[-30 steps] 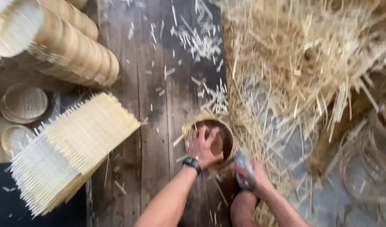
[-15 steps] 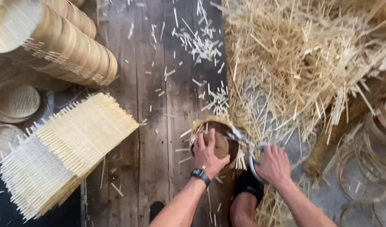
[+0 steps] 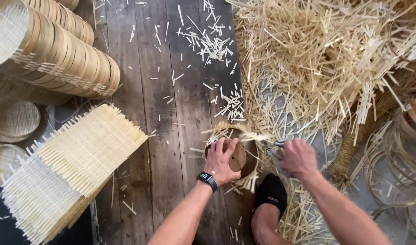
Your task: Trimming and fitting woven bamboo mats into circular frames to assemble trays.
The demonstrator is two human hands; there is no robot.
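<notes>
My left hand [image 3: 223, 159] presses down on a round bamboo steamer lid [image 3: 238, 156] that lies on the wooden floor, its woven slat ends sticking out past the rim. A dark watch sits on that wrist. My right hand [image 3: 296, 156] is closed on a pair of metal shears [image 3: 272, 144], whose blades meet the protruding slat ends at the lid's right edge. My foot in a black sock [image 3: 271, 192] rests just below the lid.
A big heap of cut bamboo strips [image 3: 335, 59] fills the upper right. A stack of finished round steamer rings [image 3: 58, 50] lies at the upper left, woven square mats [image 3: 67, 168] at the lower left, thin bamboo hoops [image 3: 398, 163] at the right.
My right hand has moved up from beside my foot to the lid's right edge with the shears. My left hand has stayed on the lid.
</notes>
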